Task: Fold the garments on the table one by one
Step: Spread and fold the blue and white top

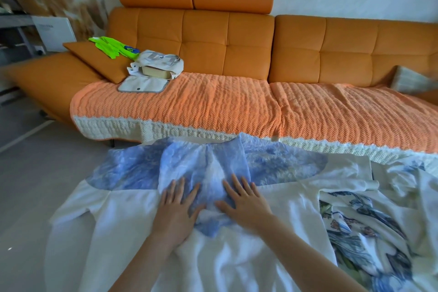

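Head view, single frame.

- Left hand (pixel 176 206): palm down, fingers straight and spread, nothing grasped. It presses flat on cloth.
- Right hand (pixel 245 204): same posture, palm down, fingers extended, released and pressing. It lies just beside the left hand, and the thumbs point toward each other with a small gap between them.
- Blue-and-white garment (pixel 123 173): spread out directly under both hands. Its white part runs back toward the wrists and forearms, and its blue part lies ahead of the fingertips and out to either side.
- Blue panel (pixel 203 166): a section of the same garment laid over the middle. Both palms rest on its near end, and wrinkles show between the hands.
- Counter: hidden beneath the cloth, surface not visible.
- Floral garment (pixel 360 220): crumpled, to the outer side of the right hand, apart from it and overlapping the white fabric.
- Floor (pixel 35 173): to the outer side of the left hand.
- Orange sofa (pixel 237 38): well beyond the fingertips, with a knitted cover (pixel 213 102) over its seat.
- Canvas bag (pixel 161 61): on the sofa, ahead and left of the left hand. A bright green item (pixel 111 47) lies just beyond it on a cushion.
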Tool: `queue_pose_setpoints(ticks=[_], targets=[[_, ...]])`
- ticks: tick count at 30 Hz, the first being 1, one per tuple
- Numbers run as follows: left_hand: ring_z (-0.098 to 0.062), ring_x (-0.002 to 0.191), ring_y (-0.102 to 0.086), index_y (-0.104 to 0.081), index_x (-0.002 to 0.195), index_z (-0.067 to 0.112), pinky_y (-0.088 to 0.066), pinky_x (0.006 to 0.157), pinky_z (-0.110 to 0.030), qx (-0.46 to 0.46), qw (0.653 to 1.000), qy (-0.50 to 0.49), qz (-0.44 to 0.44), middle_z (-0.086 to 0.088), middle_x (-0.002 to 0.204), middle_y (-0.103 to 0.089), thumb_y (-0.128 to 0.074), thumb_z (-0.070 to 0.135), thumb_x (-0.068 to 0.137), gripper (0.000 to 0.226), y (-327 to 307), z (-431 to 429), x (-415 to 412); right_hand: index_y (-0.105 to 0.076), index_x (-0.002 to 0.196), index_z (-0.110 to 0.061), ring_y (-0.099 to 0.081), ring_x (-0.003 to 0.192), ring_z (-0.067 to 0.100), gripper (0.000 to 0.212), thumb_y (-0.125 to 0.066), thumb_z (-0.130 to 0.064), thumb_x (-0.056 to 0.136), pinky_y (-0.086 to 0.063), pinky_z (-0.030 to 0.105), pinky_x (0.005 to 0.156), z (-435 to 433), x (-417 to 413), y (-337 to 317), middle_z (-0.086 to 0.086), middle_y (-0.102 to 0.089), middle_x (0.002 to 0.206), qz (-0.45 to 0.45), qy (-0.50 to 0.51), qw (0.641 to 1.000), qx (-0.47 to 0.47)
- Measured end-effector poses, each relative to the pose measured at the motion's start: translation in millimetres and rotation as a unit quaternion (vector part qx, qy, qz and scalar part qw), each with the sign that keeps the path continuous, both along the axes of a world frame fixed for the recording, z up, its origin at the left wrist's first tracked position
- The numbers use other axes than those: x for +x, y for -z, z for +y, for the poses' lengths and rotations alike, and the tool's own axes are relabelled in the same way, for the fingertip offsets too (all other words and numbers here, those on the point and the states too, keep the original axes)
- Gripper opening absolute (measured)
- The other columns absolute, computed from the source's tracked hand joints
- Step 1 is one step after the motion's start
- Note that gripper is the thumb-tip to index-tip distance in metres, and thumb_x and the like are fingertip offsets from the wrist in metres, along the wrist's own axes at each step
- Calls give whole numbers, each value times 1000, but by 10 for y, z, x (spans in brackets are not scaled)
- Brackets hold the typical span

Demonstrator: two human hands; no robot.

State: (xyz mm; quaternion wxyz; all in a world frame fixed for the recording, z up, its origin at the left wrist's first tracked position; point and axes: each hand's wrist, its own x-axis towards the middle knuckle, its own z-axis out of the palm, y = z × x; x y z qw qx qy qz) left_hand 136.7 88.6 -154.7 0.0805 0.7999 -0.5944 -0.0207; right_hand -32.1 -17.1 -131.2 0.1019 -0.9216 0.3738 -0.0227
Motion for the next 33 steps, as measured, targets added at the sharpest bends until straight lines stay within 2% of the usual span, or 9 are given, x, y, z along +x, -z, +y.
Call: queue_pose_setpoints(ticks=[2,5,7,10,16,20,24,28,33], targets=[[-37,121,-52,-57,129,25,-19,105,-38,19,999,-25,8,-14,136,-52,-5,62,94,73,88,37,28,8,149,-32,17,144,21,128,38,-84,36,12,34,114,-26,-42,145,-2,15,157,4,16,1000,11],[-30,139,-30,-39,142,31,-16,112,-36,-28,997,-35,58,-8,151,-31,7,78,79,91,-22,47,-1,10,148,-31,17,144,22,128,35,-86,35,11,36,114,-41,-54,113,-2,16,157,6,6,999,31],[-26,142,-24,-32,145,30,-25,111,-39,-99,984,-67,133,-6,154,-26,-4,77,76,88,-186,-16,49,9,149,-31,15,144,23,127,33,-86,37,11,36,114,-126,10,1,-3,17,157,-15,8,1000,18],[-32,139,-30,-45,139,17,-29,109,-48,-195,978,-61,39,-12,148,-38,-23,55,89,66,-419,-303,259,9,149,-29,21,143,18,105,21,-79,57,15,34,112,-400,190,-230,-5,19,156,-39,11,999,-28],[-23,144,14,-4,151,25,5,116,-46,20,996,-80,-18,-3,158,9,-15,56,96,64,-488,-978,672,13,149,-22,19,143,19,82,6,-69,82,12,40,117,-1003,636,-248,1,18,156,69,17,996,-44],[-20,145,11,1,151,24,5,116,-47,83,990,-115,13,1,158,12,-11,60,94,68,-159,-1034,874,16,148,-27,13,145,24,70,-6,-63,92,8,44,117,-1269,592,39,-1,19,156,130,49,990,-21],[-19,145,8,1,151,24,2,117,-45,29,991,-129,3,3,158,10,-13,60,94,69,100,-1022,915,12,149,-31,14,145,21,68,-9,-63,93,8,41,118,-1355,553,203,-4,18,156,78,57,995,-6],[-18,144,14,3,151,25,8,115,-50,82,988,-123,44,4,157,14,-11,61,93,69,-36,-1017,910,15,148,-29,17,144,22,67,-8,-61,94,11,43,117,-1331,534,150,-2,20,156,81,53,995,21],[-16,146,-1,-23,148,27,-2,117,-44,-113,989,-62,71,6,157,-14,-19,55,96,58,-431,-663,471,6,150,-28,24,141,13,80,5,-70,81,16,36,114,-744,448,-205,-8,21,154,-81,4,997,1]])
